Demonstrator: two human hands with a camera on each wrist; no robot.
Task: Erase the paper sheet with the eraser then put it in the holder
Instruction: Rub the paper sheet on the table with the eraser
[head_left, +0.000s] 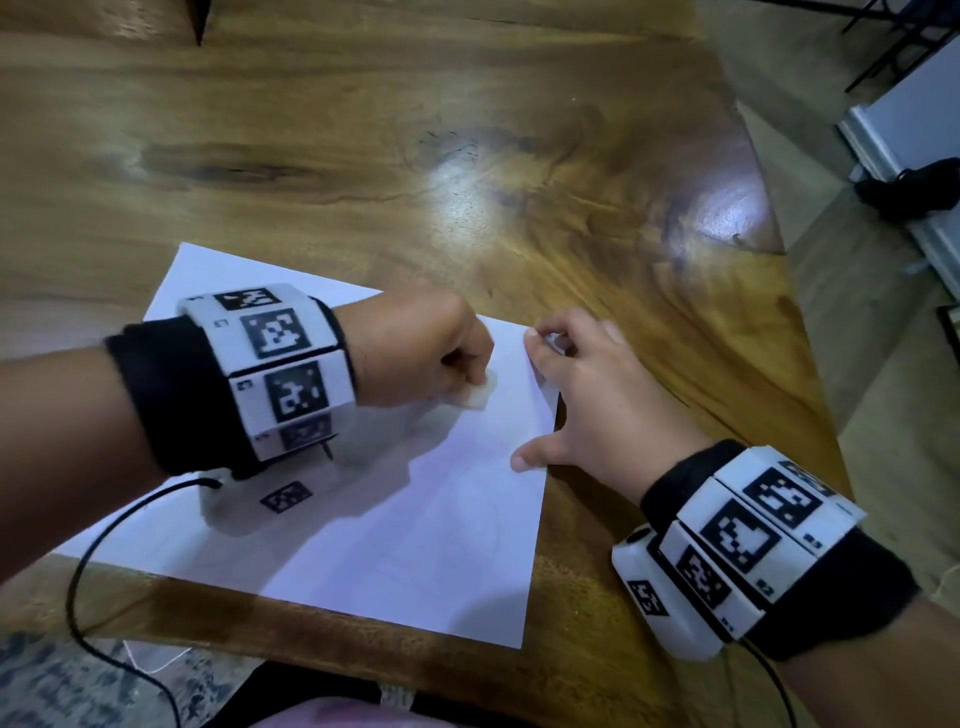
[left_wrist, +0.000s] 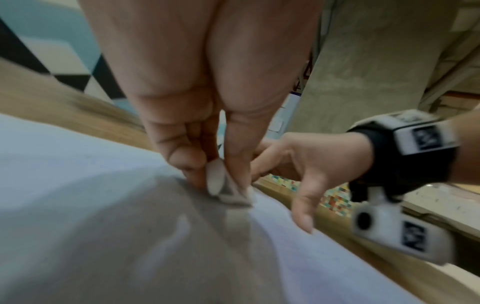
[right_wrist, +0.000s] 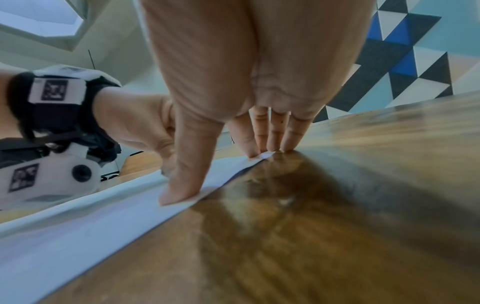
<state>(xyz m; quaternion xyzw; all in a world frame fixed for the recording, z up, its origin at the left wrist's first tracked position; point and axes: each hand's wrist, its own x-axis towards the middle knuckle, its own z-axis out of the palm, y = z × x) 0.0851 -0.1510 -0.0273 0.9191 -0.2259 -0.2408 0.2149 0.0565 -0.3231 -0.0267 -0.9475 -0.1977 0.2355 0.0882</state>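
Right now the left hand (head_left: 421, 348) pinches the small white eraser (head_left: 480, 392) and presses it down on the paper sheet (head_left: 395, 530), near the sheet's far right side. The right hand (head_left: 587, 400) lies flat with straight fingers, holding the paper's right edge down on the wooden counter (head_left: 363, 156). To rub well, I think short, soft strokes are best, with that flat hand pressing firmly so the paper does not crease. No holder shows.

No readable text shows; the wristbands (head_left: 291, 364) carry only black-and-white square markers.
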